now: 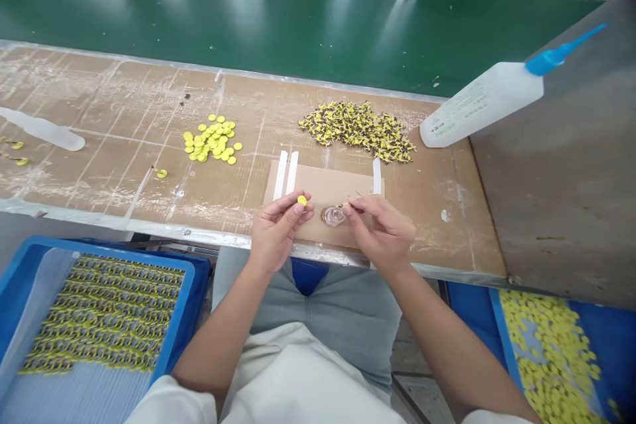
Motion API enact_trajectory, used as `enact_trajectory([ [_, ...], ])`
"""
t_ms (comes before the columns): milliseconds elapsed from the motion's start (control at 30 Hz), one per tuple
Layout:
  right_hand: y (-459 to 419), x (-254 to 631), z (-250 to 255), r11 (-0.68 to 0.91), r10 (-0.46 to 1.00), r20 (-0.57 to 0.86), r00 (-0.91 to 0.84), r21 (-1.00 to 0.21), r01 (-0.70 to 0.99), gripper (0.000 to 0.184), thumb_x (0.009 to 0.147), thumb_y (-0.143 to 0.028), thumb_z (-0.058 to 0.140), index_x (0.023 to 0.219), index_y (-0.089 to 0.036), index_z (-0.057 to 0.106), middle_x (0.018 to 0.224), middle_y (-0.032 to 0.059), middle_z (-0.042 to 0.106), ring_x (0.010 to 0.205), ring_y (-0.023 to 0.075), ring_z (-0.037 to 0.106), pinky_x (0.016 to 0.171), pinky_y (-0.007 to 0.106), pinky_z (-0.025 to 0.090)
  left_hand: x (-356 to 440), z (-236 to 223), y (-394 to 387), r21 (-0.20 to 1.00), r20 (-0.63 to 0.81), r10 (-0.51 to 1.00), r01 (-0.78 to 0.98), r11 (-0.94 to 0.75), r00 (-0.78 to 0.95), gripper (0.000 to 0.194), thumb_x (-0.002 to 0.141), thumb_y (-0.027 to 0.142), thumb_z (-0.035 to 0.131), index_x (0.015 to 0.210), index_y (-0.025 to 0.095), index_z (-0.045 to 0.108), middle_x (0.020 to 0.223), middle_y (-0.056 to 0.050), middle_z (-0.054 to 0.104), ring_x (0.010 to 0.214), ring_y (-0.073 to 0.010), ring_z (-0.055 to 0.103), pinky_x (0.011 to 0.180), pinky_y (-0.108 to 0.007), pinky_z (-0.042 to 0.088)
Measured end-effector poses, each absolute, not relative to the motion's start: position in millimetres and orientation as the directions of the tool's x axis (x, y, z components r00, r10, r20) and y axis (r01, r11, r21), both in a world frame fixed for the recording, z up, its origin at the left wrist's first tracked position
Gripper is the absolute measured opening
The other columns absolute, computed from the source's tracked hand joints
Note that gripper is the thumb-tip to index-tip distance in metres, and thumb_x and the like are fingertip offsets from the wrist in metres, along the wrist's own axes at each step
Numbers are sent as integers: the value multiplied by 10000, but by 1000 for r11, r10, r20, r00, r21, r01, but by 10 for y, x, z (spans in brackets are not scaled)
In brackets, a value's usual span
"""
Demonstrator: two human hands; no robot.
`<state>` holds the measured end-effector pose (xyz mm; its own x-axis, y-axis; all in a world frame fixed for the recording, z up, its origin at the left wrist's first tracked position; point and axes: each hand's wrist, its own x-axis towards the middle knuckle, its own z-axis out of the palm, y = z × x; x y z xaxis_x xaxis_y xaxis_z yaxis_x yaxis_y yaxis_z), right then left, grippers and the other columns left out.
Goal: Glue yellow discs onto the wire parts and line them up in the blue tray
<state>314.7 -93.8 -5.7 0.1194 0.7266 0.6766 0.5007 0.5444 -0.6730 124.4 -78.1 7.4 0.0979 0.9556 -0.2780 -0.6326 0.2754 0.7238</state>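
Yellow and round, a small disc (302, 201) sits pinched between thumb and fingers of a worker's left hand (277, 228) over a taped cardboard sheet (328, 180). The right hand (385, 228) grips a tiny piece (345, 206), its details indistinct, at a clear round dish (332, 216). Beyond lie loose yellow discs (212, 139) and a yellow-and-dark heap (355, 131).

The small disc (302, 200) you hold is bright yellow, matching your disc pile (211, 139). Your heap of tiny pieces (358, 131) is mottled yellow and dark brown. Your benchtop (263, 112) is cardboard brown, the tape strips (293, 172) white. Your squeeze bottle (481, 106) is milky white, blue-nozzled. The tray (186, 285) is blue, its rows of pieces (106, 311) striped yellow and black.
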Motion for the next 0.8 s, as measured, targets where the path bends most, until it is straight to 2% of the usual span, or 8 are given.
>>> enact_trajectory([
  [267,-937,3120,-24,528,745,656,124,-692,492,160,872,-157,771,994,-259,762,875,40,780,758,209,741,733,373,623,1235,33,-807,716,-266,958,-645,268,103,266,758,254,884,1011,202,820,1027,-71,799,844,-143,760,825,-217,617],
  [467,-948,3131,-74,460,777,610,155,-718,522,57,889,-253,765,944,-253,753,877,59,781,785,233,746,759,418,633,1235,58,-805,711,-299,950,-643,284,89,330,695,282,929,993,190,820,1022,-91,798,839,-170,764,834,-264,620],
  [800,-950,3118,-18,516,751,650,115,-687,512,160,864,-158,775,985,-262,759,855,30,776,744,203,731,731,377,618,1235,52,-808,713,-282,953,-642,283,106,310,723,275,911,1007,191,818,1034,-85,798,853,-160,764,836,-238,619],
])
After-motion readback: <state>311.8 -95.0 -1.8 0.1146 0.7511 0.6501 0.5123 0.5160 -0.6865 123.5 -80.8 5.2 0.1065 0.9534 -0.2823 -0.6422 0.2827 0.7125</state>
